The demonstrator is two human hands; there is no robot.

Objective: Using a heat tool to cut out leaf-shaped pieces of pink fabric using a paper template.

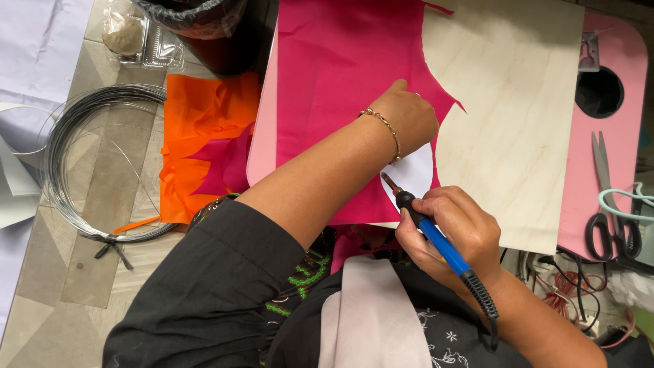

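Right hand grips a blue-handled, black-corded soldering-type hot tool, tip down at the edge of a white paper template. Left hand, gold bracelet on the wrist, presses flat on magenta fabric sheet lying over a pale plywood board. Orange fabric scraps and a grey wire coil sit left; black-handled scissors on the pink table right.
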